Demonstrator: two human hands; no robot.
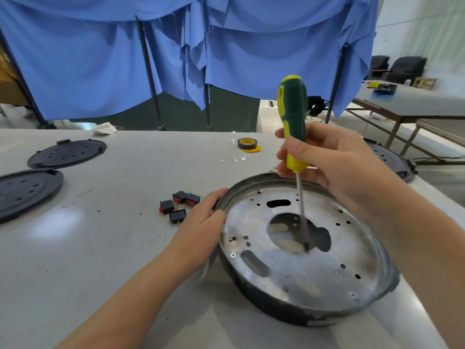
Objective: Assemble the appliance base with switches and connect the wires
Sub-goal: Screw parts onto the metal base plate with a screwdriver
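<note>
Right hand (327,159): fingers curled round the lower handle of a green-and-yellow screwdriver (293,122), held nearly upright, shaft running down into the central cutout of the appliance base (302,248), tip near the cutout's front edge. Left hand (203,217): thumb and fingers gripping the base's left rim. Base: round, dark-walled, bare metal plate inside with holes, slots and a few screws, resting on the white table (113,248) near its right front edge. Just left of the left hand, four rocker switches (178,205) in a loose cluster. Farther back, a roll of tape (247,144). Far left, two black round covers (66,153); behind the right hand, another, partly hidden. Beyond the table, blue cloth (176,51) draped over stands.
</note>
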